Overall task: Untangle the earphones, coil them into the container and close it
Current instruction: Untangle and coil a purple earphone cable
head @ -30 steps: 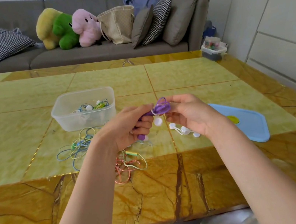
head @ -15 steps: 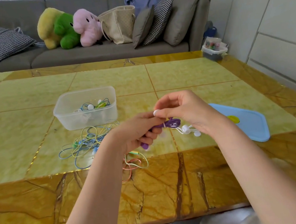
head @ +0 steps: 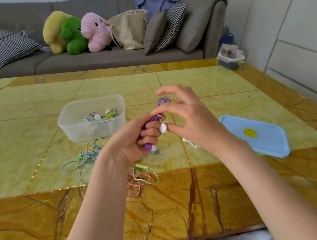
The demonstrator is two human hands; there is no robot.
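Observation:
My left hand (head: 136, 140) grips a bundle of purple earphones (head: 163, 101) above the table, the coil sticking up past my fingers and the plug end showing below my fist. My right hand (head: 190, 119) pinches the cord by the coil and a white earbud (head: 163, 128) near my left fingers. The clear plastic container (head: 76, 130) stands to the left with blue and green earphones inside. A tangle of blue, yellow and pink earphones (head: 89, 157) lies in front of it. The blue lid (head: 263, 134) lies flat at the right.
More white earbuds (head: 188, 141) lie on the yellow marble table (head: 30, 129) under my right wrist. A grey sofa (head: 101, 56) with plush toys, cushions and a bag stands behind the table. A small box (head: 230, 57) sits on the floor at the far right corner.
My right hand rose from beside the coil and spread its fingers, now pinching a white earbud. The purple coil points upward. My left hand kept its grip.

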